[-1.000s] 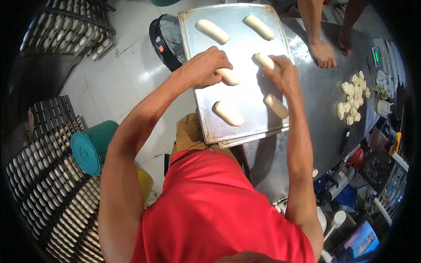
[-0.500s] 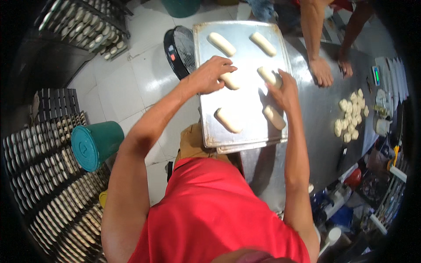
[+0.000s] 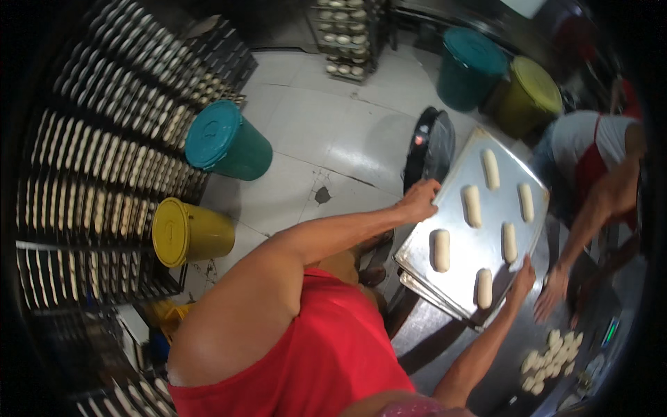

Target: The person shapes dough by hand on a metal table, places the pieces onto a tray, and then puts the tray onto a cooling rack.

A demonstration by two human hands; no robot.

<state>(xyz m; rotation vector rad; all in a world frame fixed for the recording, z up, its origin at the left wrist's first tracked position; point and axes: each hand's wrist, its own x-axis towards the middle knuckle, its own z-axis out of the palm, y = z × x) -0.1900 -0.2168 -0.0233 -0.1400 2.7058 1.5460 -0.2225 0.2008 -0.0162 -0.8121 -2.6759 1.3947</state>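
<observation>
A metal baking tray carries several long pale dough rolls in two rows. My left hand grips the tray's left rim with fingers closed round it. On the opposite side, my right hand holds the right rim, fingers partly hidden by the edge. Under this tray, the corner of a second tray sticks out at the near side. No dough is in either hand.
Racks of dough trays fill the left. Lidded bins, teal and yellow, stand before them. A round fan is beyond the tray. Another person's hand rests on the steel table near small dough pieces.
My hands have left the dough rolls and now grip the tray's two sides. The view has swung left, bringing the racks and bins further in. The tray appears turned.
</observation>
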